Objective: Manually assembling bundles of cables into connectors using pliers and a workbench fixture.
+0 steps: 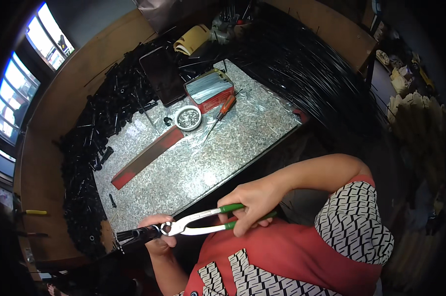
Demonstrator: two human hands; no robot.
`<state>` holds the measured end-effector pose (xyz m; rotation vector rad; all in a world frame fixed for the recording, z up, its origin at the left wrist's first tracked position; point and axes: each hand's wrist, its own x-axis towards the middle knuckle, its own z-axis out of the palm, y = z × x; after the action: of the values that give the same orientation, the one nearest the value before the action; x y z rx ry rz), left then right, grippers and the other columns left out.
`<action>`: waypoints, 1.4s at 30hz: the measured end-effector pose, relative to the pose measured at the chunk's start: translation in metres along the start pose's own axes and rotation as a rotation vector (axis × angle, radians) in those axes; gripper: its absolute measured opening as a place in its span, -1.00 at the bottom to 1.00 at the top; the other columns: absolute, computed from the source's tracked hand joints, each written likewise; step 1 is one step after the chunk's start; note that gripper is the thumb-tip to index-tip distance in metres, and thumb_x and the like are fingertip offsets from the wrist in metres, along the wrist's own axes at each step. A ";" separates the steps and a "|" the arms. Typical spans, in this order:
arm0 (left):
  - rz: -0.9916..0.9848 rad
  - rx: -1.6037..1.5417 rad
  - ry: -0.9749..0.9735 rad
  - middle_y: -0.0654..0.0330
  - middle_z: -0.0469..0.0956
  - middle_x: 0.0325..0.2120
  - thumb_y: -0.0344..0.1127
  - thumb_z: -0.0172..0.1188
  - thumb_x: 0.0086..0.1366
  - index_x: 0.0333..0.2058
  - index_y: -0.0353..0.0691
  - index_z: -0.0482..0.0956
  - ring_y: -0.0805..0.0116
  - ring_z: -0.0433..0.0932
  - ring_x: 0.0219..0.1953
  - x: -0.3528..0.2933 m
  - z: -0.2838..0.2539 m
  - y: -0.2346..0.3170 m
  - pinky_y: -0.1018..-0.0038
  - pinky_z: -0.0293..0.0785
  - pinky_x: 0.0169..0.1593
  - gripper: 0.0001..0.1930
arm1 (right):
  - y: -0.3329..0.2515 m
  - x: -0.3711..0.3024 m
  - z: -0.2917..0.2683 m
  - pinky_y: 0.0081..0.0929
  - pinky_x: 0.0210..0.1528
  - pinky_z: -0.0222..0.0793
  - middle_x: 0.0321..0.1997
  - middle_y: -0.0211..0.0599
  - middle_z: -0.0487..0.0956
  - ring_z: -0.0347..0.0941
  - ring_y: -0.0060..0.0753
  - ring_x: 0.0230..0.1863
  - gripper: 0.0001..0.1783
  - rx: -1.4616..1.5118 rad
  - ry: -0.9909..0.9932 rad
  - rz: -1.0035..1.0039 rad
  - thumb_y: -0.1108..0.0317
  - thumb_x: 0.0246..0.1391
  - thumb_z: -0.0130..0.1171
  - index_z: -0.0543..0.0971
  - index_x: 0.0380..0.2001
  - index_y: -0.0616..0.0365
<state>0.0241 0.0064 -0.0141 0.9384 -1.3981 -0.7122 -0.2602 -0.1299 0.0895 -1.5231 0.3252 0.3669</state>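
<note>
My right hand [255, 203] is closed round the green handles of a pair of end-cutting pincers [199, 215]. The handles are spread apart. The silver jaws of the pincers meet the end of a dark, tube-like black piece [140, 235] just off the slab's near left corner. Wrapped round that piece, my left hand [160, 236] holds it with the fingers partly hidden behind. Several thin prongs or strips fan out from the piece's left end; their kind I cannot make out.
A speckled stone slab [233, 143] carries a reddish metal bar [146, 158], a white bowl of small metal bits [188, 118], an orange-handled screwdriver [225, 108] and a red tin of thin rods [209, 91]. Black parts [77, 197] heap along the left; long black rods [312, 69] lie far right.
</note>
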 end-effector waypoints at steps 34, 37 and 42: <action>-0.286 -0.270 0.215 0.32 0.45 -0.50 0.22 0.46 -0.31 -0.31 -0.31 0.41 0.62 0.41 -0.50 0.015 0.032 0.023 0.70 0.30 -0.45 -0.23 | 0.018 0.047 -0.001 -0.21 -0.15 0.32 -0.19 -0.03 0.40 0.39 0.04 -0.19 -0.53 -0.688 0.345 -0.289 0.54 -0.07 0.07 0.30 -0.01 0.22; -0.317 -0.271 0.227 0.32 0.45 -0.49 0.23 0.46 -0.31 -0.30 -0.31 0.41 0.62 0.41 -0.49 0.013 0.029 0.021 0.70 0.30 -0.45 -0.23 | 0.024 0.061 0.001 -0.19 -0.25 0.32 -0.34 -0.03 0.45 0.42 0.05 -0.31 -0.65 -0.636 0.372 -0.268 0.39 0.02 0.17 0.34 -0.15 0.22; -0.309 -0.281 0.266 0.32 0.45 -0.47 0.18 0.47 -0.27 -0.29 -0.30 0.41 0.62 0.41 -0.49 0.009 0.027 0.018 0.70 0.30 -0.44 -0.27 | 0.030 0.070 0.005 -0.16 -0.43 0.32 -0.53 -0.05 0.46 0.43 0.11 -0.46 -0.64 -0.620 0.413 -0.271 0.25 0.04 0.26 0.33 -0.29 0.21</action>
<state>-0.0039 0.0038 0.0039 0.9933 -0.9014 -0.9492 -0.2095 -0.1225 0.0325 -2.2282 0.3364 -0.0843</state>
